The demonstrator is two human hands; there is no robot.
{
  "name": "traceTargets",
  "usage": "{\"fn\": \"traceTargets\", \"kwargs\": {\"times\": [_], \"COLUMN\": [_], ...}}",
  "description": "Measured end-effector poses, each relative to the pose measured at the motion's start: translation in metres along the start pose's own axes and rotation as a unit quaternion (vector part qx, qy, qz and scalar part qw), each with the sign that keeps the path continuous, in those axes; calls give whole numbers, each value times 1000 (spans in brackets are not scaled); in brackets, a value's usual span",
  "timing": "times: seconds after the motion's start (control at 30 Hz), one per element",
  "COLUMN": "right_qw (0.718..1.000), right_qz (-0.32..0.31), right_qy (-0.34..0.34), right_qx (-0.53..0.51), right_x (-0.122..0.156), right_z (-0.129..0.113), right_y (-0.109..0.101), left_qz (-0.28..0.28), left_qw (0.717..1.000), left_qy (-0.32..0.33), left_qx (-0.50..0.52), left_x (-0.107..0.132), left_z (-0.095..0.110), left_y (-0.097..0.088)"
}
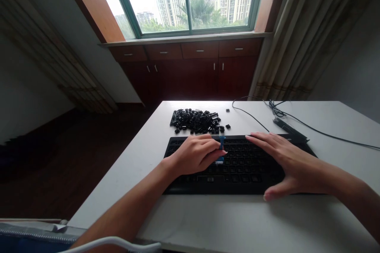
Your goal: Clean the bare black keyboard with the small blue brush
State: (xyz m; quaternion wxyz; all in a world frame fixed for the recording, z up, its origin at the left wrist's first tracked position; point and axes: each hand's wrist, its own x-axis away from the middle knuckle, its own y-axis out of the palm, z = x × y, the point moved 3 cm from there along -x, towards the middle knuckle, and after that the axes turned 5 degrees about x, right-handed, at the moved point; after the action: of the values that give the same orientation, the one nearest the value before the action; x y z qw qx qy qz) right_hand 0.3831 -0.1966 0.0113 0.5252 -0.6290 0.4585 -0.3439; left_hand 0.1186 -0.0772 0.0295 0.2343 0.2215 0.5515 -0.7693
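Left hand (194, 154) pinches blue puller (221, 141) upright on keyboard (234, 170). Right hand (285, 160) lies flat, fingers spread, bracing. Best pulled straight up, board pinned.

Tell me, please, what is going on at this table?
A person works at a keyboard on a table. The left hand grips a blue tool over the keys; the right hand lies flat on the keyboard's right half. Loose keycaps lie piled behind it.

Table (237, 225): white.
Cable (326, 133): black, across the table's right side.
Window (184, 0): towers, trees outside.
Cabinet (192, 67): dark wood, under window.
Curtain (311, 27): beige, right.
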Motion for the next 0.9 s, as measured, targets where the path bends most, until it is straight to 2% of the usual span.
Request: {"fn": "traceTargets", "kwargs": {"times": [0.1, 0.33, 0.53, 0.77, 0.9], "right_qw": [1000, 1000, 1000, 1000, 1000], "right_qz": [-11, -9, -11, -13, -11], "right_qy": [0, 5, 2, 0, 0], "right_qx": [4, -3, 9, 8, 11], "right_x": [0, 0, 0, 0, 0], "right_z": [-1, -1, -2, -1, 0], "right_y": [0, -1, -1, 0, 0], "left_qz": [-23, 38, -29, -11, -16], "left_qw": [1000, 999, 999, 1000, 998], "left_qy": [-7, 25, -15, -12, -33], "left_qx": [-3, 9, 15, 26, 52], "left_x": [0, 1, -1, -2, -4], "left_z": [0, 1, -2, -2, -2], "left_y": [2, -2, 2, 1, 1]}}
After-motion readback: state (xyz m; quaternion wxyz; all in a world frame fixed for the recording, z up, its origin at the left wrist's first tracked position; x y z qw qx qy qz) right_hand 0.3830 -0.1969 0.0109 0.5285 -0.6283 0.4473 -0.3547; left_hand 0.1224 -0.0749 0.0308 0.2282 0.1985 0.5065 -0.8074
